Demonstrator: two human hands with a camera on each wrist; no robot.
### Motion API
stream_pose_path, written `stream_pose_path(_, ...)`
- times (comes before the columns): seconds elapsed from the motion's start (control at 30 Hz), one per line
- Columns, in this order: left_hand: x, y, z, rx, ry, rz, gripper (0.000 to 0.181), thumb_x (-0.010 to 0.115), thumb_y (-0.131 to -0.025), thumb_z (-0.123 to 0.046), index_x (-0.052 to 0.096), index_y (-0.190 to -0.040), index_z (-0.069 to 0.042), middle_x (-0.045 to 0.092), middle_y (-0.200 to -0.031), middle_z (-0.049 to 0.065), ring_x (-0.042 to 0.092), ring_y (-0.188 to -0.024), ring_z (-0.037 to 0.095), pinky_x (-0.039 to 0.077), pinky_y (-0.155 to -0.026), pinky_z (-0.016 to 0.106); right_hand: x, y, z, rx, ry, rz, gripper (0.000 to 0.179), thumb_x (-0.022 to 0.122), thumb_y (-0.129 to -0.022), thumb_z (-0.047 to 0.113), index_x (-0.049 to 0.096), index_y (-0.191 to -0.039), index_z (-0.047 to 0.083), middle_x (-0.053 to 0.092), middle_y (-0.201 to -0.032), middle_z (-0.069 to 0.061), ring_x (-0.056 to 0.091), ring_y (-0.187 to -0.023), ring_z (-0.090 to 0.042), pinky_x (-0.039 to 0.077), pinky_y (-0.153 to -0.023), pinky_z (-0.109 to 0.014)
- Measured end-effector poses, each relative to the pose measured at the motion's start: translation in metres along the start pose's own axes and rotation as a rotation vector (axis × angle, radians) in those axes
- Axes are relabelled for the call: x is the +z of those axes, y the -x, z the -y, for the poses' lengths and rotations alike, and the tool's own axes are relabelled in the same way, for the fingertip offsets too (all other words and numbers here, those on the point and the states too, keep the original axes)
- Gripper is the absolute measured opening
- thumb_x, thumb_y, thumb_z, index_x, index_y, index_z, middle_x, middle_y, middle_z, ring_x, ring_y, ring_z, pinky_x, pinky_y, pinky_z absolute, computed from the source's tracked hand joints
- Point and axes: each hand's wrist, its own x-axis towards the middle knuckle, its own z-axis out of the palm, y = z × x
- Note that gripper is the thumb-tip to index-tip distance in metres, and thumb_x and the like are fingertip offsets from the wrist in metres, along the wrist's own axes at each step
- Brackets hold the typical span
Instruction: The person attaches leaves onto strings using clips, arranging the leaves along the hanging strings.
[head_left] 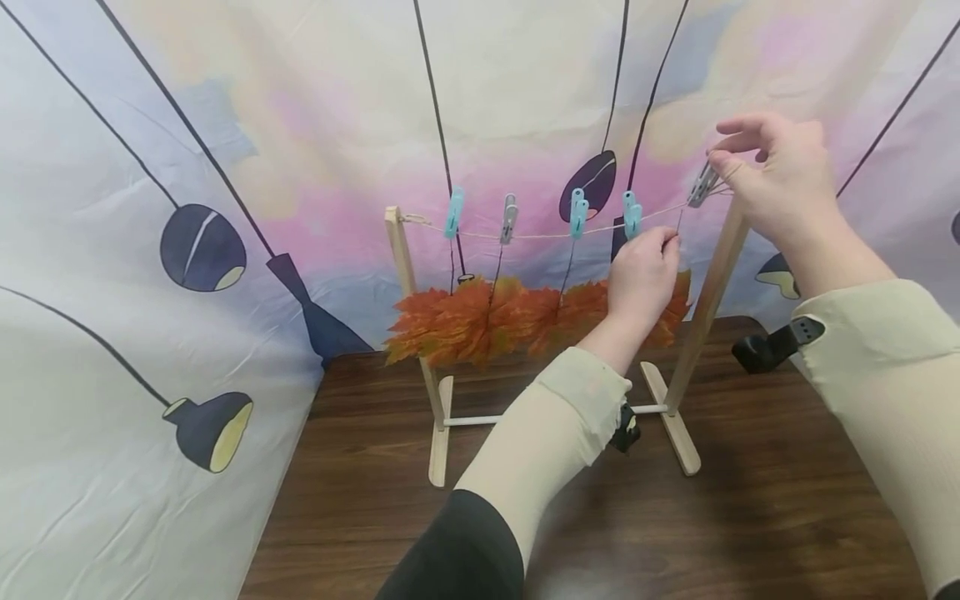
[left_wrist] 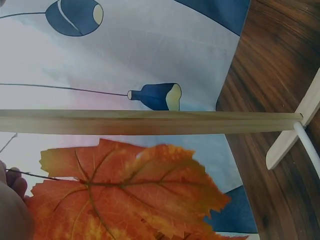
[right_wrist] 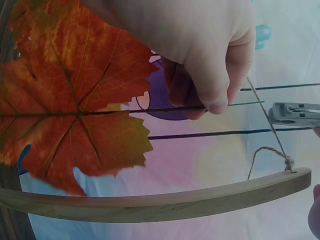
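Between thumb and finger, my left hand (head_left: 643, 271) pinches the thin stem of an orange artificial maple leaf (right_wrist: 75, 100), which hangs below the hand. The stem's tip rises to the twine (right_wrist: 274, 131) at the line's right end. My right hand (head_left: 787, 175) pinches a grey clothespin (head_left: 702, 185) by its upper end, the jaws right at the twine. In the right wrist view this clothespin (right_wrist: 295, 114) lies just beyond the stem tip. Farther left on the line are blue clothespins (head_left: 454, 212) and another grey clothespin (head_left: 509, 218), with orange leaves (head_left: 465, 321) hanging by their stems beneath.
The twine is strung between two wooden posts (head_left: 708, 308) with flat feet (head_left: 678, 433), joined low down by a white rod (head_left: 472, 421). This rack stands on a dark wooden table (head_left: 360, 500). A cloth backdrop (head_left: 315, 125) printed with lamps hangs close behind.
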Motion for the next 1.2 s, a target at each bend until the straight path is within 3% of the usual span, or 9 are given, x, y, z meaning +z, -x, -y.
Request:
stream_pose_path(0.23,0.0006,-0.0001,-0.0020,0.007,-0.004,-0.012,0.021,0.053,-0.096,-0.027,0.069,-0.109,-0.021,0.068,-0.103,-0.012,0.060,-0.097,0.001,0.040,-0.084,0.008,0.0034,-0.0011,-0.0009,0.019,0.016,0.045,0.038,0.056,-0.093,0.031,0.059,-0.126,0.013,0.064,-0.112,0.011,0.038,-0.096,-0.010,0.028,-0.082,-0.025)
stream_pose_path(0.4,0.0003,-0.0004,-0.0027,-0.010,0.015,-0.015,0.021,0.053,-0.096,-0.027,0.070,-0.108,-0.021,0.068,-0.102,-0.012,0.060,-0.096,0.001,0.040,-0.084,0.007,0.0018,-0.0008,0.0016,0.059,0.055,0.088,0.041,0.052,-0.095,0.035,0.056,-0.129,0.013,0.048,-0.125,-0.006,0.036,-0.105,-0.022,0.028,-0.080,-0.029)
stream_pose_path(0.5,0.0012,-0.0004,-0.0023,-0.021,0.044,-0.014,0.021,0.053,-0.097,-0.027,0.069,-0.108,-0.020,0.068,-0.103,-0.011,0.059,-0.097,0.001,0.039,-0.084,0.007,0.0010,-0.0004,0.0022,0.058,0.052,0.086,0.041,0.051,-0.095,0.034,0.056,-0.129,0.012,0.046,-0.126,-0.009,0.036,-0.107,-0.024,0.028,-0.081,-0.029)
stream_pose_path(0.6,0.0028,0.0000,-0.0009,-0.026,0.058,-0.037,0.021,0.053,-0.096,-0.026,0.069,-0.108,-0.019,0.068,-0.102,-0.011,0.060,-0.096,0.002,0.039,-0.085,0.006,0.0003,-0.0005,0.0027,0.053,0.048,0.075,0.040,0.052,-0.095,0.034,0.056,-0.128,0.012,0.048,-0.119,-0.003,0.036,-0.106,-0.023,0.028,-0.081,-0.030)
stream_pose_path(0.77,0.0040,-0.0001,0.0011,-0.032,0.070,-0.065,0.021,0.054,-0.096,-0.026,0.070,-0.107,-0.019,0.068,-0.101,-0.011,0.060,-0.095,0.002,0.039,-0.084,0.007,0.0007,-0.0026,0.0036,0.017,0.027,0.042,0.038,0.055,-0.094,0.031,0.059,-0.125,0.010,0.056,-0.111,0.007,0.036,-0.095,-0.009,0.027,-0.081,-0.026)
stream_pose_path(0.97,0.0038,-0.0016,0.0008,0.001,0.051,-0.110,0.019,0.055,-0.096,-0.025,0.070,-0.105,-0.018,0.069,-0.099,-0.010,0.061,-0.095,0.002,0.039,-0.084,0.007,0.0047,-0.0024,0.0046,0.019,0.032,0.089,0.039,0.053,-0.095,0.033,0.057,-0.127,0.011,0.058,-0.121,0.001,0.038,-0.105,-0.021,0.029,-0.086,-0.030)
stream_pose_path(1.2,0.0060,-0.0016,0.0012,-0.028,0.051,-0.084,0.021,0.053,-0.096,-0.025,0.070,-0.107,-0.019,0.068,-0.101,-0.011,0.060,-0.097,0.001,0.039,-0.085,0.008,0.0072,-0.0018,0.0047,-0.003,0.028,0.114,0.039,0.052,-0.096,0.031,0.056,-0.127,0.008,0.058,-0.125,-0.004,0.039,-0.106,-0.024,0.031,-0.089,-0.033)
